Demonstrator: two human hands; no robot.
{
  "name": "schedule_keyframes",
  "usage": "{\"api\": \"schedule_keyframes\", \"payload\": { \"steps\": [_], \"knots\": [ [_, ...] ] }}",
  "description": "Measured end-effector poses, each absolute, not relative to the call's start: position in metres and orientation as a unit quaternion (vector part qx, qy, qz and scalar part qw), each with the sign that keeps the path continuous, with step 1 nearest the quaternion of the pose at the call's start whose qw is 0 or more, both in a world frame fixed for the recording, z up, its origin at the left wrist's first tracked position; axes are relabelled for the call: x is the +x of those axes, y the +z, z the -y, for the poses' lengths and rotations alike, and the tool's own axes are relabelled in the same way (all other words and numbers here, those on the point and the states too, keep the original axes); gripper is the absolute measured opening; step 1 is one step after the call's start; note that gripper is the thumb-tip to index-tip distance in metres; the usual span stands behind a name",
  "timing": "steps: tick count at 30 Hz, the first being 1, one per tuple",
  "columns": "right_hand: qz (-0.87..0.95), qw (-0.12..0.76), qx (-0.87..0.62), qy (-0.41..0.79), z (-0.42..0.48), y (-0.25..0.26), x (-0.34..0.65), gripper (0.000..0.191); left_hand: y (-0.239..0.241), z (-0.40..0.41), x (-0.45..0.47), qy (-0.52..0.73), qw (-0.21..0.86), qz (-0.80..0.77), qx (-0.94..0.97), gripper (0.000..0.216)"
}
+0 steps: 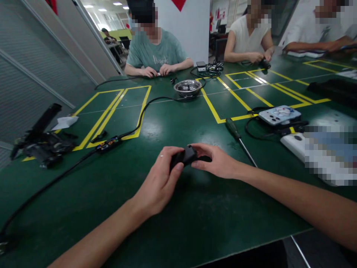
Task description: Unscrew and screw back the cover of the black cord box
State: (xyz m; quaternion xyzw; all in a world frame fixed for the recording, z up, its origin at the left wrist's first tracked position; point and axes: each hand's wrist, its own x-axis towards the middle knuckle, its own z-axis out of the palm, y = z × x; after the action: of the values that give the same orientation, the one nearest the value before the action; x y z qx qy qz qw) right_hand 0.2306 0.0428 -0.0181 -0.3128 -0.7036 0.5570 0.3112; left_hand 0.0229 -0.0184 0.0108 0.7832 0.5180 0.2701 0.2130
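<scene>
Both my hands meet over the green table (173, 223), gripping one small black block-shaped part (187, 155). My left hand (158, 180) wraps its fingers round the part's left end; a ring shows on one finger. My right hand (216, 160) pinches the right end between thumb and fingers. The part rests just above or on the table top; its underside is hidden.
A green-handled screwdriver (237, 137) lies right of my hands. A phone (279, 114) with black cables, a metal bowl (187, 88), a black cable with a connector (108, 144) and black gear (41, 143) at the left lie around. Three people sit across the table, hands busy.
</scene>
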Motion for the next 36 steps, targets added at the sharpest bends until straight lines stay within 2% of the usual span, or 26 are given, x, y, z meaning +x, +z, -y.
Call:
{"api": "schedule_keyframes", "payload": {
  "steps": [3, 8, 14, 17, 19, 22, 23, 26, 29, 32, 36],
  "knots": [
    [0.673, 0.311, -0.277, 0.611, -0.043, -0.017, 0.235, 0.044, 0.007, 0.031, 0.037, 0.275, 0.249, -0.503, 0.781, 0.030],
    [0.630, 0.294, -0.242, 0.677, -0.043, -0.011, 0.236, 0.053, -0.002, 0.023, 0.033, 0.282, 0.227, -0.538, 0.761, 0.030],
    [0.577, 0.312, -0.292, 0.696, -0.049, -0.010, 0.237, 0.038, -0.002, 0.020, 0.026, 0.289, 0.195, -0.512, 0.785, 0.037],
    [0.482, 0.389, -0.312, 0.721, -0.059, -0.010, 0.244, 0.036, -0.001, 0.003, 0.004, 0.297, 0.128, -0.518, 0.792, 0.040],
    [0.427, 0.437, -0.320, 0.724, -0.068, -0.010, 0.251, 0.032, -0.003, -0.017, -0.022, 0.280, 0.036, -0.552, 0.785, 0.038],
    [0.399, 0.454, -0.328, 0.726, -0.086, -0.012, 0.264, 0.025, -0.009, -0.049, -0.074, 0.167, -0.080, -0.630, 0.754, 0.042],
    [0.397, 0.450, -0.329, 0.729, -0.092, -0.013, 0.269, 0.025, -0.011, -0.058, -0.092, 0.148, -0.089, -0.648, 0.742, 0.044],
    [0.383, 0.447, -0.330, 0.737, -0.105, -0.017, 0.278, 0.026, -0.015, -0.077, -0.143, 0.100, -0.089, -0.690, 0.711, 0.052],
    [0.353, 0.484, -0.345, 0.722, -0.111, -0.020, 0.281, 0.025, -0.019, -0.084, -0.180, 0.055, -0.073, -0.730, 0.677, 0.064],
    [0.324, 0.511, -0.368, 0.706, -0.113, -0.020, 0.281, 0.029, -0.020, -0.086, -0.200, 0.026, -0.060, -0.760, 0.647, 0.071],
    [0.313, 0.494, -0.390, 0.711, -0.113, -0.018, 0.283, 0.034, -0.018, -0.084, -0.208, -0.007, -0.037, -0.777, 0.629, 0.077]
  ]
}}
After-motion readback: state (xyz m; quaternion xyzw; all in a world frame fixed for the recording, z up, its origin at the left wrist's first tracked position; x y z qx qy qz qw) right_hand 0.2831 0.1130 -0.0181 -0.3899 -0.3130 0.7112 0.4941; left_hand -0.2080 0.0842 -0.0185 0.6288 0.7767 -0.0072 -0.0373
